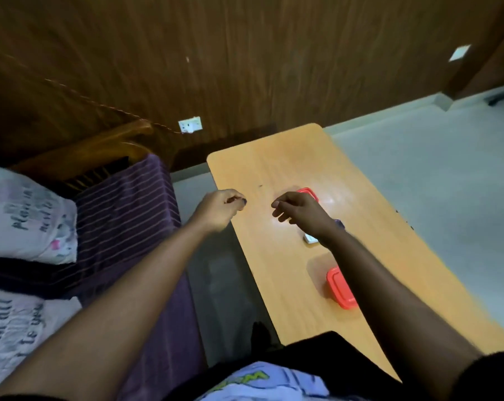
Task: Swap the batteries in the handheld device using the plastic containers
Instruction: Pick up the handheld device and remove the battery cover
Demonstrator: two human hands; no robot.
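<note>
The table (288,285) carried two red-lidded containers (341,287), lids on, and the handheld device (311,238) lay half hidden beneath the right wrist. The left hand (220,208) was curled shut, the right hand (298,211) loosely curled, neither visibly holding anything. A lowered wrist might have knocked the device off.
</note>
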